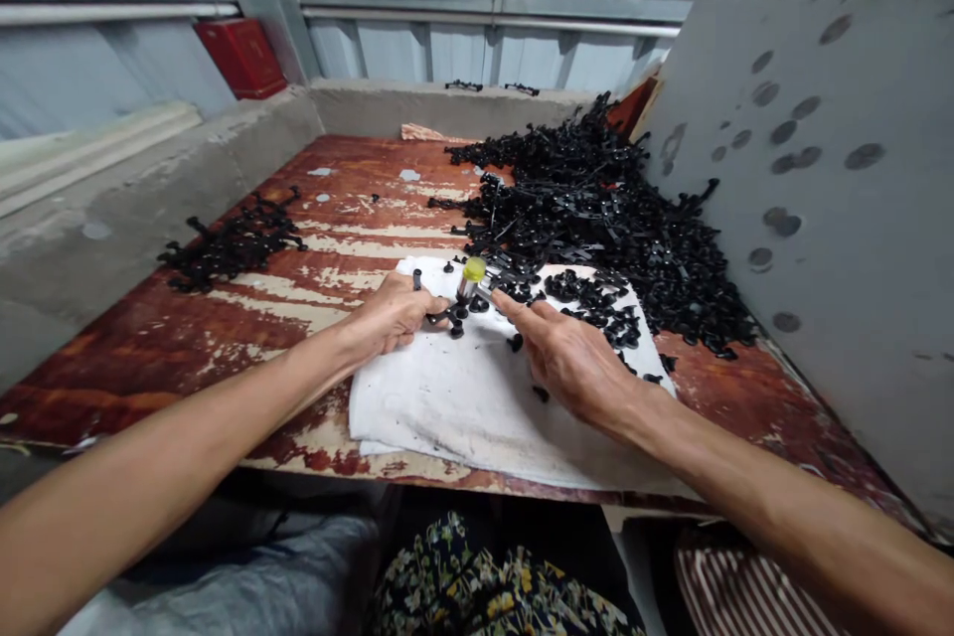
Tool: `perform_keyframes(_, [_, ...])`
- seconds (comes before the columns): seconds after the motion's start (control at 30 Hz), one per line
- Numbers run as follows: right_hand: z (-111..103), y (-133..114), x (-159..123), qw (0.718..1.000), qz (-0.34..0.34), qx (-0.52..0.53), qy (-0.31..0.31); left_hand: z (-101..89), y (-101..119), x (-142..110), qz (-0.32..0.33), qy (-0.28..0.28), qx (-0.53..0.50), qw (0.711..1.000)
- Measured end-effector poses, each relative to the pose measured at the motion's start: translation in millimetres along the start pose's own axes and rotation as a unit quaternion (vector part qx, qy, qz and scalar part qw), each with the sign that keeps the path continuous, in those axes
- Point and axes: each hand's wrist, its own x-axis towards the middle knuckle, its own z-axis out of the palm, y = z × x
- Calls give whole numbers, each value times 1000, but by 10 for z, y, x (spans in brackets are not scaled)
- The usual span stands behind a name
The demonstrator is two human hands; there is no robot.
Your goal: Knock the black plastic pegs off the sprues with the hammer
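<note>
My left hand (402, 313) is closed on a black plastic piece (438, 317) with small round ends, over a folded white cloth (447, 407). My right hand (562, 348) grips a small hammer (472, 279), its index finger stretched toward the metal head, which has a yellow face. The hammer head is beside the black piece, close to the left fingertips; whether they touch I cannot tell. Small loose black pieces (588, 296) are scattered on the cloth, mostly beyond and to the right of my right hand.
A large heap of black plastic parts (581, 199) covers the table's back right. A smaller pile (235, 237) sits on the left of the worn red-brown table (358, 189). A grey spotted panel (835, 219) stands along the right; a low concrete ledge (245, 134) borders the left and back.
</note>
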Motion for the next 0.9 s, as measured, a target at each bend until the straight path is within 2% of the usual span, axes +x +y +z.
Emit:
perform_keyframes(0.13, [-9,-9,-7,998,10,21,54,16,30,-40,-7,-7,-26,1000])
perform_keyframes(0.23, [7,1,-13,1000,1,-2,-7,15,28,-52,3,-8,-14,1000])
perform_keyframes(0.27, [13,4,-14,1000,-2,1,-5,10,19,-47,2,-10,-7,1000])
perform_keyframes(0.37, [17,2,-18,999,10,4,49,-6,-21,-18,-6,-18,3,1000])
perform_keyframes(0.5, [-13,-38,-25,998,7,-53,-22,6,-30,10,-1,-19,30,999])
perform_keyframes(0.63, [-45,-55,-14,997,17,-63,-34,10,62,-24,-26,-39,43,998])
perform_keyframes(0.73, [-71,13,3,1000,2,-14,-23,-37,150,-100,-28,-45,40,998])
perform_keyframes(0.83, [-98,109,6,999,21,17,16,-79,187,-194,3,-51,62,997])
perform_keyframes(0.9, [-108,147,2,999,39,-7,-12,-73,178,-239,43,-94,100,990])
